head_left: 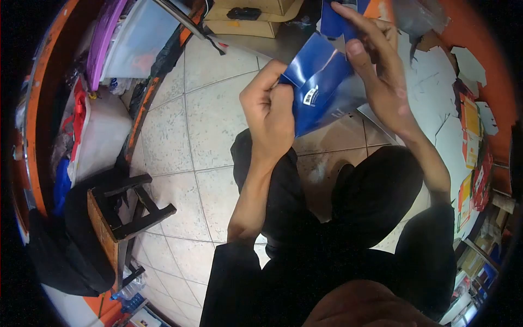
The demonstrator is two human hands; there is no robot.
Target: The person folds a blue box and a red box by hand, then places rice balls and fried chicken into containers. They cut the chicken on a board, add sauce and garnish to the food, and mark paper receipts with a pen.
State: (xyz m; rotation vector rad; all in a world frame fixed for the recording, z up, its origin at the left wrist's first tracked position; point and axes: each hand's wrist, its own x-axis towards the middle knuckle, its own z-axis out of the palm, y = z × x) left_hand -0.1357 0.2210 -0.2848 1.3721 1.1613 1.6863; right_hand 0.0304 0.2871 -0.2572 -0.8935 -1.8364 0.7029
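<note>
A glossy blue printed sheet or carton (321, 82), creased and bearing a small white label, is held up above the person's knees. My left hand (269, 111) is closed on its left edge, thumb against the near face. My right hand (378, 71) is at the upper right of the blue piece, fingers apart, its thumb and fingertips near a folded blue part at the top. Whether the right hand grips that part cannot be made out. The lower right of the blue piece is blurred.
Cardboard boxes (245, 19) lie ahead at the top. A dark wooden stool (128, 212) is tipped over at the left, near a white container (101, 136). White sheets (433, 109) and red-yellow printed packaging (471, 141) lie at the right. The floor is tiled (188, 201).
</note>
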